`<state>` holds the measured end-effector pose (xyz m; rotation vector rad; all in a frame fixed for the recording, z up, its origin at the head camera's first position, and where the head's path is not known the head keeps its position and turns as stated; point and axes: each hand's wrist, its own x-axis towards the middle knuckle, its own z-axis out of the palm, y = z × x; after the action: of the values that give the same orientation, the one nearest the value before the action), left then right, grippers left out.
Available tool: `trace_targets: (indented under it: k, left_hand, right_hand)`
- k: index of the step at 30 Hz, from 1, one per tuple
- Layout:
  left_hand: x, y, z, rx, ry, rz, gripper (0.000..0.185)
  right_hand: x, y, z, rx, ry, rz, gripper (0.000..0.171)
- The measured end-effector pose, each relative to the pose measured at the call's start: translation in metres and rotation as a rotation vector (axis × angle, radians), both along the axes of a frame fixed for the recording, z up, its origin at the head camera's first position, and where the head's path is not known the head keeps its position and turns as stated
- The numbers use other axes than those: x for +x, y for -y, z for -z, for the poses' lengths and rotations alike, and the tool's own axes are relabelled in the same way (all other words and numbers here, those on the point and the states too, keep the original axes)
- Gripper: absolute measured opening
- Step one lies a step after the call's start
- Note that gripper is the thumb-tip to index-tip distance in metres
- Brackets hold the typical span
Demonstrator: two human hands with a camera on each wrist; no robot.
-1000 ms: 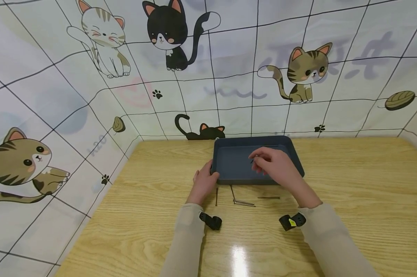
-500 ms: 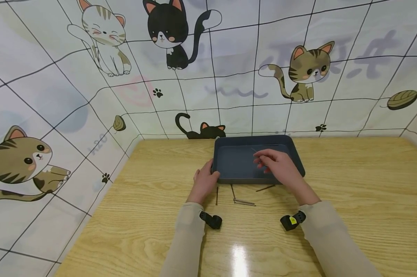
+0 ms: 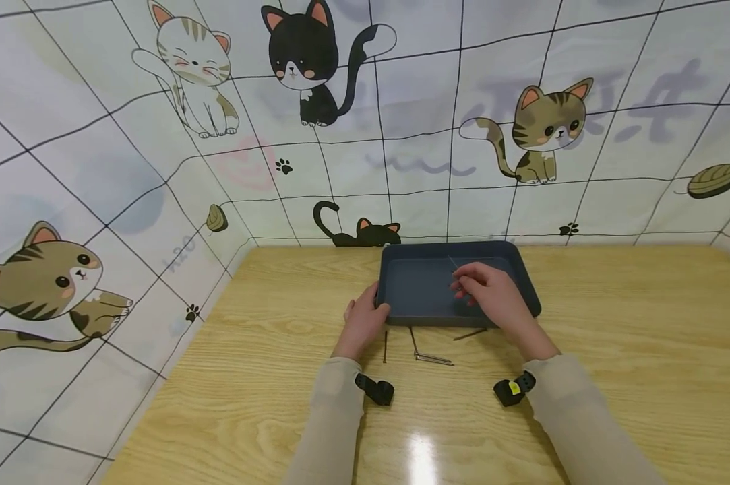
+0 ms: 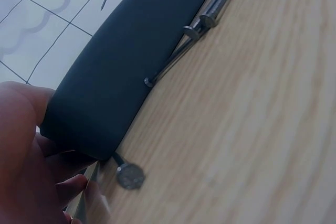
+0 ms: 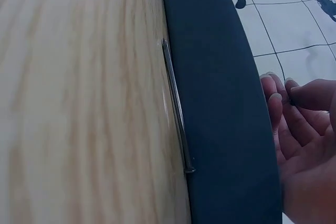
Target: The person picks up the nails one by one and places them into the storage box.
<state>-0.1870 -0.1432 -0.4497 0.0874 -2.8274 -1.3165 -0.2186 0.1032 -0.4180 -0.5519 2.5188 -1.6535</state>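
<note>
Left hand (image 3: 362, 323) is set against the near left corner of the dark blue tray (image 3: 401, 296), fingers curled round that corner, as the left wrist view confirms. Just right of this hand, three nails lie on the wooden table (image 3: 613, 337): a single nail (image 3: 385, 346) beside the fingers, then a crossed pair of nails (image 3: 427, 350) between the two hands, all close to the tray's near wall. A fourth nail (image 3: 470, 334) is seen against the tray wall, partly under the right wrist. Right hand (image 3: 492, 296) is held over the tray interior, a thin nail (image 3: 453, 264) pinched between thumb and fingertips, its free end pointing away toward the tray's far wall. Black wrist cameras (image 3: 375, 389) are strapped to both sleeves.
</note>
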Motion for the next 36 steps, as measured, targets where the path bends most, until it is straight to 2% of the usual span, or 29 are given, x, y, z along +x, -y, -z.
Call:
trace_targets:
  k: [6,16,36]
  left_hand:
    - [0.000,-0.005,0.002,-0.006,0.003,0.009,0.055]
    - [-0.002,-0.006,0.002,-0.023,0.014,0.005,0.056]
    - [0.000,0.001,0.002,-0.003,0.003,0.008,0.054]
  right_hand:
    - [-0.003,0.000,0.004,-0.009,0.004,0.008,0.032]
    - [-0.016,-0.010,0.014,-0.093,0.051,0.033,0.035]
    - [-0.024,0.007,0.020,0.155,0.102,0.021,0.030]
